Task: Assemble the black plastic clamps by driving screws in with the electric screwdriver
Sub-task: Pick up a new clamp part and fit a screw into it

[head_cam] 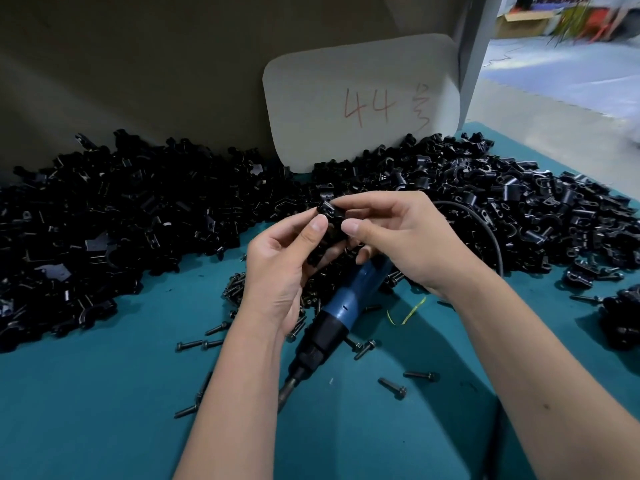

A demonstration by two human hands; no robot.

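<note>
Clamp parts (330, 220), black plastic, were held above the electric screwdriver (341, 306), pinched between both hands. The left hand (280, 268) gripped them from below and the left side, thumb tip pressed against their upper end; the right hand (394, 233) pinched them from the right with thumb and forefinger. The two hands were close together, meeting on the piece. Its long axis ran from upper right to lower left, upper end tilted away from the person; which way its screw hole faced could not be told. The electric screwdriver lay on the teal worktop (104, 410) just beneath the hands, blue body and black collar, its long axis running diagonally with the bit end pointing down-left toward the person. No bins or trays showed: a heap of loose black clamp parts (114, 216) lay behind and left of the screwdriver, another heap (502, 199) behind and right of it. Loose screws (393, 388) were scattered around the screwdriver on the worktop. Beyond it, a pale card marked "44" (362, 102) stood against a cardboard wall.
</note>
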